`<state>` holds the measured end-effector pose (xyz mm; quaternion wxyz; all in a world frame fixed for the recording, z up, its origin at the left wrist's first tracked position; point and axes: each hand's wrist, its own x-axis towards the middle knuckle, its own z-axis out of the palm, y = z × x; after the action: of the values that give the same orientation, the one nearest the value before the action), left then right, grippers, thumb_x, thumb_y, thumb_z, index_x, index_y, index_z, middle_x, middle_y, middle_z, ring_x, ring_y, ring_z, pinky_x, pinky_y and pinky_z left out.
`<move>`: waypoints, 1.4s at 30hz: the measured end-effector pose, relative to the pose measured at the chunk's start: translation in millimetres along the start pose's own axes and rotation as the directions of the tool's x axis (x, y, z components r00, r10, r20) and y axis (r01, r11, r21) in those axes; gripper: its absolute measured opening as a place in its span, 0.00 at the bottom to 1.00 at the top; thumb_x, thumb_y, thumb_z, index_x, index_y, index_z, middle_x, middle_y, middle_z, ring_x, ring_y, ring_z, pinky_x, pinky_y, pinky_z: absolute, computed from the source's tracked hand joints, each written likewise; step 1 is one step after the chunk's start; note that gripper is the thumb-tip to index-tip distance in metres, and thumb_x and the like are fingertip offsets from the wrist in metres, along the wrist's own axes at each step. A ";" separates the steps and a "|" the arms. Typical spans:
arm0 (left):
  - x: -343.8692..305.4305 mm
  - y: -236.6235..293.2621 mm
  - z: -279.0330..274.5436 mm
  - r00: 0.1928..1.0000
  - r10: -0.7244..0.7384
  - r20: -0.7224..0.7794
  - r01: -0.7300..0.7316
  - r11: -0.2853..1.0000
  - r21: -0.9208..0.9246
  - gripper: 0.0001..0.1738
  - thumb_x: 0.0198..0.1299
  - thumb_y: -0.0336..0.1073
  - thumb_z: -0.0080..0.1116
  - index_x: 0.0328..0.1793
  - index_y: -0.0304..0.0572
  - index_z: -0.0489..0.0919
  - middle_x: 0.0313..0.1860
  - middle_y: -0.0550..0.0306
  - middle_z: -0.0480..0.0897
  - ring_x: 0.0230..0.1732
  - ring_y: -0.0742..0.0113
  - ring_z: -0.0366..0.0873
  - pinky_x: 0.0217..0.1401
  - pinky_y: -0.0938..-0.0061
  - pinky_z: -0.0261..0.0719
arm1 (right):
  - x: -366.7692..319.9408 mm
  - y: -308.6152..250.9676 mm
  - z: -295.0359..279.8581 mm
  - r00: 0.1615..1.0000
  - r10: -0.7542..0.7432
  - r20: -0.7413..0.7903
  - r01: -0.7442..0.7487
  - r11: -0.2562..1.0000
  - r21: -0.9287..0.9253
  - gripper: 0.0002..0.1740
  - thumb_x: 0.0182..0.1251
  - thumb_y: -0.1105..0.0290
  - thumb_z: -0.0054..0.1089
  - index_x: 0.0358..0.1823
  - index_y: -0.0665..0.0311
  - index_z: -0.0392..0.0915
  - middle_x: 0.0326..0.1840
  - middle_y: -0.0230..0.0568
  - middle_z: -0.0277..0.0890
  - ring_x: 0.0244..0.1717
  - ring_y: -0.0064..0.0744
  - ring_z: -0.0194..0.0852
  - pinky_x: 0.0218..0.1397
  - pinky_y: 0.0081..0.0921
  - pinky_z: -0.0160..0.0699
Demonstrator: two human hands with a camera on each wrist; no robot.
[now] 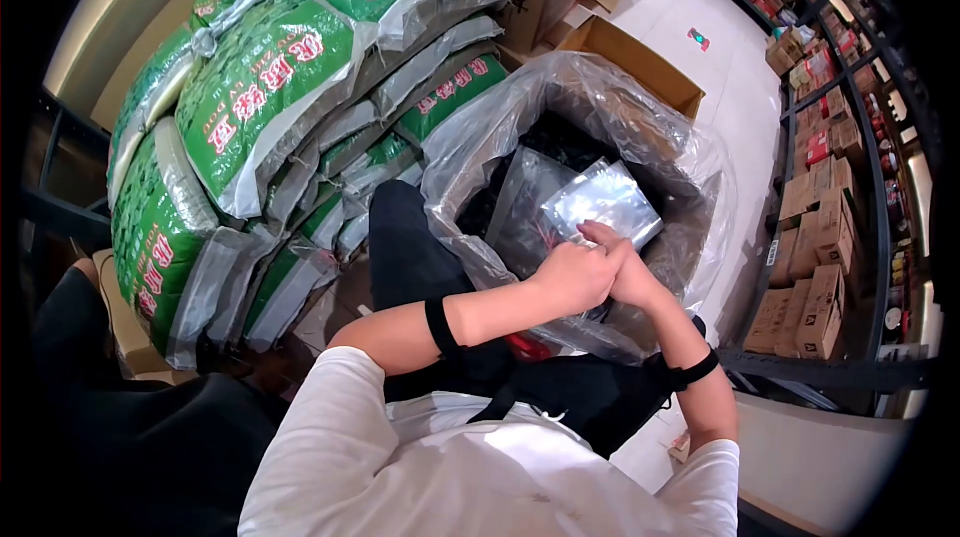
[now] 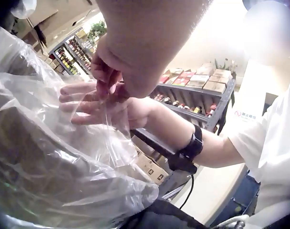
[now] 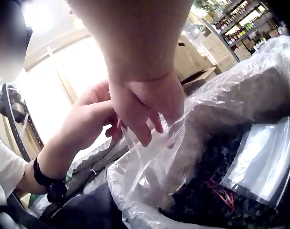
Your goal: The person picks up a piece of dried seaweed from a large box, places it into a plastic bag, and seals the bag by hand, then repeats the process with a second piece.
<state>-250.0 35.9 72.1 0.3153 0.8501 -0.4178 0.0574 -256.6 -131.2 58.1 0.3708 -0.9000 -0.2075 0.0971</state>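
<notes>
My left hand [image 1: 577, 275] and right hand [image 1: 632, 280] meet over the near side of a plastic-lined box [image 1: 690, 162]. Between them hangs a thin clear plastic bag [image 2: 112, 138]. The left hand [image 2: 106, 78] pinches the bag with thumb and fingertips. The right hand's fingers [image 2: 80, 106] stretch out straight, with the clear film against them; its thumb is hidden behind the left hand in the left wrist view. Below, a stack of flat clear bags [image 1: 605, 205] lies on dark dried pieces [image 3: 216, 162] inside the box. Red ties [image 3: 223, 194] lie beside the stack.
Green printed sacks [image 1: 275, 87] are piled at the left. An open carton [image 1: 640, 62] stands behind the lined box. Shelves with cartons [image 1: 815, 247] and bottles run along the right. A person's dark-clothed leg [image 1: 75, 327] shows at far left.
</notes>
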 end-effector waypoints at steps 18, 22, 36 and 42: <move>2.2 -150.0 -1.3 0.761 -0.550 0.344 0.541 0.245 -0.805 0.23 0.69 0.53 0.54 0.55 0.40 0.79 0.36 0.65 0.82 0.33 0.82 0.73 0.32 0.85 0.68 | -61.2 -23.0 -100.7 0.981 0.188 -0.043 -0.143 0.859 0.492 0.27 0.64 0.74 0.62 0.65 0.61 0.71 0.76 0.49 0.55 0.73 0.39 0.59 0.60 0.34 0.78; -6.1 -145.0 4.7 0.787 -0.547 0.285 0.401 0.104 -0.910 0.15 0.64 0.43 0.63 0.47 0.39 0.83 0.35 0.65 0.84 0.33 0.82 0.75 0.31 0.85 0.68 | -71.0 -7.9 -98.6 0.913 0.404 -0.059 -0.305 0.772 0.558 0.28 0.63 0.71 0.64 0.64 0.69 0.69 0.67 0.47 0.69 0.65 0.40 0.70 0.60 0.34 0.78; -11.1 -150.5 3.8 0.735 -0.588 0.339 0.435 0.025 -0.900 0.14 0.68 0.43 0.58 0.45 0.39 0.81 0.33 0.66 0.83 0.29 0.82 0.76 0.29 0.85 0.69 | -67.3 1.1 -89.8 0.908 0.385 -0.164 -0.220 0.773 0.595 0.52 0.56 0.68 0.71 0.78 0.57 0.46 0.71 0.48 0.59 0.68 0.40 0.64 0.66 0.39 0.69; -10.2 -150.3 0.9 0.733 -0.585 0.346 0.415 -0.018 -0.910 0.15 0.68 0.47 0.57 0.42 0.42 0.81 0.31 0.69 0.81 0.29 0.82 0.74 0.31 0.84 0.69 | -70.8 -0.4 -95.4 0.963 0.249 -0.102 -0.165 0.845 0.509 0.68 0.46 0.64 0.79 0.80 0.50 0.32 0.75 0.52 0.47 0.72 0.49 0.56 0.66 0.48 0.68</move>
<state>-144.5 110.3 -5.8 0.7937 0.5440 -0.0002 -0.2721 -288.7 -222.3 127.3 0.5924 -0.7965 -0.0456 0.1121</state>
